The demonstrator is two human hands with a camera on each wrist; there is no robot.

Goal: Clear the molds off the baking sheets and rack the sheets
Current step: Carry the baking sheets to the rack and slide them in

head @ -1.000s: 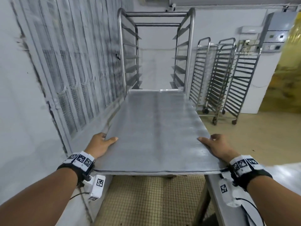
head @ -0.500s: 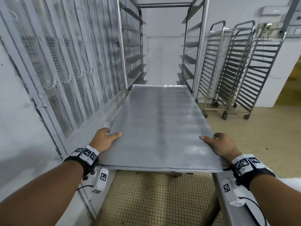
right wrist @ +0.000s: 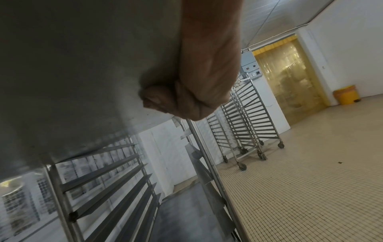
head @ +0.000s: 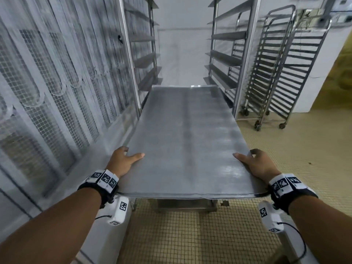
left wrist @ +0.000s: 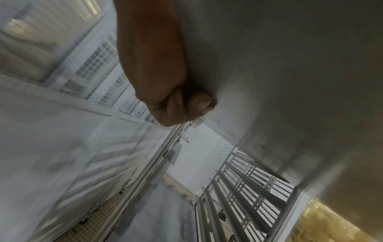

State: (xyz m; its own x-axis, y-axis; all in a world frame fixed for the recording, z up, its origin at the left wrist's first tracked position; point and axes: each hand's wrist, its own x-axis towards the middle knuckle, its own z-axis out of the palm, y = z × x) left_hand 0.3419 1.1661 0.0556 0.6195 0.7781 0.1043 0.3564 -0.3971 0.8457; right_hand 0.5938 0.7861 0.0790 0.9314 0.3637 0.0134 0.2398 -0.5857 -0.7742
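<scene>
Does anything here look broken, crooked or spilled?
Nothing stands out. The baking sheet is bare and level, gripped by the left hand and right hand, its far end lined up between the rack uprights.

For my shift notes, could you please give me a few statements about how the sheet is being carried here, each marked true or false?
1. Both hands, left hand and right hand, grip the baking sheet. True.
2. Molds lie on the sheet. False: its top is bare.
3. The sheet's far end lies between the uprights of the rack. True.
4. The sheet is held upright. False: it is roughly level.
</scene>
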